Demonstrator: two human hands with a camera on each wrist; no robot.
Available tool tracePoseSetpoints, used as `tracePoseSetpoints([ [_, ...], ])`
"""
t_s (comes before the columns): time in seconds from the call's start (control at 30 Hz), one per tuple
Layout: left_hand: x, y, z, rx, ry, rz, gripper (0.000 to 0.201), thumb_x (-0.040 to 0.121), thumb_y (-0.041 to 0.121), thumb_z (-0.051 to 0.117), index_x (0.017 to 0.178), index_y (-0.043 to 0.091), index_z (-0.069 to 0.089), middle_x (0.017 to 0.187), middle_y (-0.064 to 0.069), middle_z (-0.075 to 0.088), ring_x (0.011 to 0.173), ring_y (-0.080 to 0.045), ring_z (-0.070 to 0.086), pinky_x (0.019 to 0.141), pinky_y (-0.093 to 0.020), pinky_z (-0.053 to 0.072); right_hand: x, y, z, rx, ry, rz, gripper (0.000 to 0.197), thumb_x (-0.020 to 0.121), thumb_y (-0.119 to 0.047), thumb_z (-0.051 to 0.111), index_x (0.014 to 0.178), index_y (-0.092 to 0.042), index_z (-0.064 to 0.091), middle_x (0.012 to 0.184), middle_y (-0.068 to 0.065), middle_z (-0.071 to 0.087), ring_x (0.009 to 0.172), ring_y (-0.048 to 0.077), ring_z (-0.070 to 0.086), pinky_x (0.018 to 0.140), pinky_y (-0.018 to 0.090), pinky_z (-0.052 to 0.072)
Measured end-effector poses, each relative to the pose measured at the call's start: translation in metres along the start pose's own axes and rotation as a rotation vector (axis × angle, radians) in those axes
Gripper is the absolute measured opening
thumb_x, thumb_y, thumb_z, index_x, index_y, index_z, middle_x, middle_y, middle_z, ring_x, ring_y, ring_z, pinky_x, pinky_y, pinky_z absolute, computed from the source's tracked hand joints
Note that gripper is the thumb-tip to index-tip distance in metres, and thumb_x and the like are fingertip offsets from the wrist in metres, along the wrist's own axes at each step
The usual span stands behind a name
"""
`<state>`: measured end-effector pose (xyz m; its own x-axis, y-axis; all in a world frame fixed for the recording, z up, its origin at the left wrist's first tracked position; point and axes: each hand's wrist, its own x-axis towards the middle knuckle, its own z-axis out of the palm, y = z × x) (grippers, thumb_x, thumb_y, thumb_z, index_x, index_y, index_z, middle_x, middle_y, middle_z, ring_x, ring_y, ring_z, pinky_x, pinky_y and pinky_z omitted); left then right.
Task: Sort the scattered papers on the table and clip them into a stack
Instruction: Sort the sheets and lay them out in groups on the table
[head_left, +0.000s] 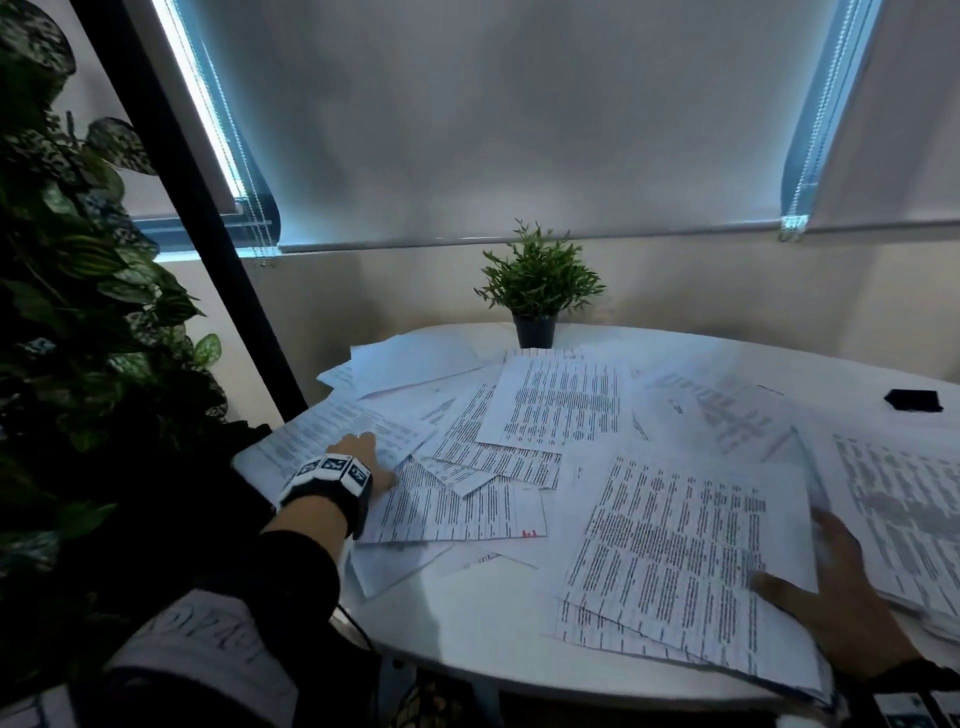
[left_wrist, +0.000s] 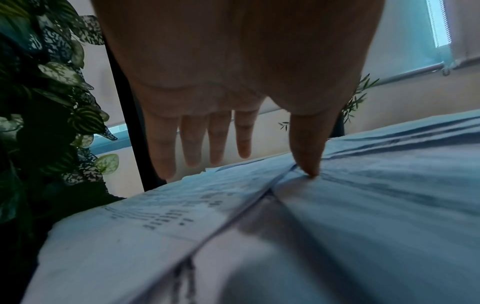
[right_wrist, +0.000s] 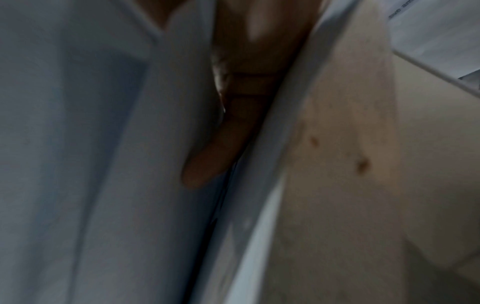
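Right hand (head_left: 852, 603) grips one sheaf of papers (head_left: 675, 561); left hand (head_left: 363, 462), fingers straight, presses scattered sheets (head_left: 467, 457).

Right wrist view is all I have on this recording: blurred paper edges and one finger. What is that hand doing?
Observer: The right hand grips a fanned bundle of printed sheets at the table's near right edge, thumb on top.
Reviewer: And the other hand?
Observer: The left hand is spread over loose papers at the table's left side, thumb tip pressing a sheet edge.
Reviewer: Any clip in sight?
Observer: A small black object lies at the far right of the white table; possibly a clip, too small to confirm.
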<state>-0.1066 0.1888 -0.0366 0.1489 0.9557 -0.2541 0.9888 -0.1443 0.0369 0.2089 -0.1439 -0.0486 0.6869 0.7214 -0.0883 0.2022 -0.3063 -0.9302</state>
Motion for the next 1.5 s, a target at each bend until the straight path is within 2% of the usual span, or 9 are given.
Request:
tracePoseSetpoints([
  [0.1, 0.008, -0.002, 0.002, 0.008, -0.005, 0.050, 0.064, 0.085, 0.043, 0.052, 0.140, 0.015, 0.037, 0.138, -0.012, 0.050, 0.119, -0.031, 0.052, 0.094, -0.036, 0.046, 0.006, 0.005, -0.001, 0.055, 0.008, 0.020, 0.103, 0.066, -0.011, 0.082, 0.147, -0.016, 0.017, 0.152, 0.000, 0.019, 0.136, 0.026, 0.030, 0.110, 0.046, 0.028],
  [0.17, 0.007, 0.001, 0.002, 0.065, 0.036, 0.096, 0.045, 0.092, 0.037, 0.047, 0.129, 0.012, 0.047, 0.126, -0.012, 0.057, 0.109, -0.029, 0.056, 0.083, -0.031, 0.046, 0.012, 0.013, -0.002, 0.028, 0.008, 0.000, 0.090, 0.075, 0.001, 0.071, 0.147, -0.015, 0.019, 0.152, 0.000, 0.020, 0.132, 0.022, 0.033, 0.110, 0.046, 0.028],
  [0.43, -0.023, 0.022, -0.019, 0.166, 0.147, 0.189, 0.022, 0.095, 0.021, 0.042, 0.109, 0.008, 0.052, 0.113, -0.012, 0.060, 0.101, -0.029, 0.058, 0.080, -0.035, 0.046, 0.019, 0.021, -0.003, 0.008, -0.013, -0.016, 0.081, 0.077, 0.000, 0.072, 0.141, -0.024, 0.029, 0.144, -0.002, 0.029, 0.128, 0.020, 0.035, 0.108, 0.039, 0.030],
  [0.63, -0.106, 0.076, -0.058, 0.064, 0.459, 0.473, 0.010, 0.095, 0.019, 0.039, 0.088, 0.013, 0.041, 0.072, -0.003, 0.050, 0.066, -0.026, 0.047, 0.060, -0.032, 0.036, 0.012, 0.014, -0.003, -0.036, -0.082, -0.009, 0.042, 0.083, -0.004, 0.067, 0.117, -0.024, 0.053, 0.118, 0.002, 0.051, 0.102, 0.019, 0.050, 0.079, 0.025, 0.039],
  [0.93, -0.145, 0.101, 0.006, 0.327, 0.094, 0.616, 0.024, 0.098, 0.025, 0.038, 0.108, 0.011, 0.053, 0.107, -0.012, 0.061, 0.097, -0.032, 0.059, 0.072, -0.035, 0.041, 0.006, 0.009, -0.007, -0.114, -0.069, -0.006, 0.040, 0.083, -0.005, 0.067, 0.122, -0.011, 0.058, 0.111, 0.002, 0.052, 0.100, 0.015, 0.048, 0.084, 0.023, 0.036],
  [1.07, -0.136, 0.087, 0.011, 0.093, 0.150, 0.555, 0.014, 0.091, 0.029, 0.051, 0.078, 0.023, 0.051, 0.086, -0.004, 0.057, 0.082, -0.024, 0.055, 0.065, -0.027, 0.038, 0.008, 0.009, -0.007, -0.106, -0.074, -0.002, 0.041, 0.083, -0.005, 0.067, 0.123, -0.010, 0.058, 0.111, 0.002, 0.051, 0.101, 0.015, 0.048, 0.084, 0.021, 0.035],
  [1.23, -0.127, 0.076, 0.007, -0.176, 0.117, 0.441, 0.045, 0.069, 0.043, 0.079, 0.057, 0.021, 0.041, 0.064, 0.007, 0.049, 0.069, -0.019, 0.048, 0.055, -0.026, 0.032, 0.009, 0.012, -0.008, -0.119, -0.084, -0.023, 0.040, 0.083, -0.007, 0.068, 0.121, -0.012, 0.058, 0.112, 0.002, 0.052, 0.102, 0.015, 0.048, 0.084, 0.021, 0.034],
  [1.37, -0.128, 0.072, 0.003, -0.413, 0.284, 0.457, 0.038, 0.087, 0.032, 0.065, 0.066, 0.023, 0.034, 0.061, 0.000, 0.048, 0.065, -0.027, 0.047, 0.052, -0.028, 0.030, 0.013, 0.018, -0.008, -0.124, -0.088, -0.033, 0.041, 0.082, -0.009, 0.070, 0.121, -0.015, 0.059, 0.114, 0.002, 0.053, 0.105, 0.015, 0.048, 0.090, 0.025, 0.036],
  [1.5, -0.154, 0.095, -0.007, -0.338, 0.417, 0.641, 0.004, 0.098, 0.019, 0.047, 0.098, 0.020, 0.052, 0.077, -0.007, 0.064, 0.072, -0.032, 0.059, 0.063, -0.033, 0.043, 0.019, 0.025, -0.007, -0.103, -0.093, -0.030, 0.033, 0.085, -0.007, 0.066, 0.115, -0.018, 0.061, 0.118, 0.004, 0.055, 0.106, 0.016, 0.048, 0.089, 0.025, 0.035],
])
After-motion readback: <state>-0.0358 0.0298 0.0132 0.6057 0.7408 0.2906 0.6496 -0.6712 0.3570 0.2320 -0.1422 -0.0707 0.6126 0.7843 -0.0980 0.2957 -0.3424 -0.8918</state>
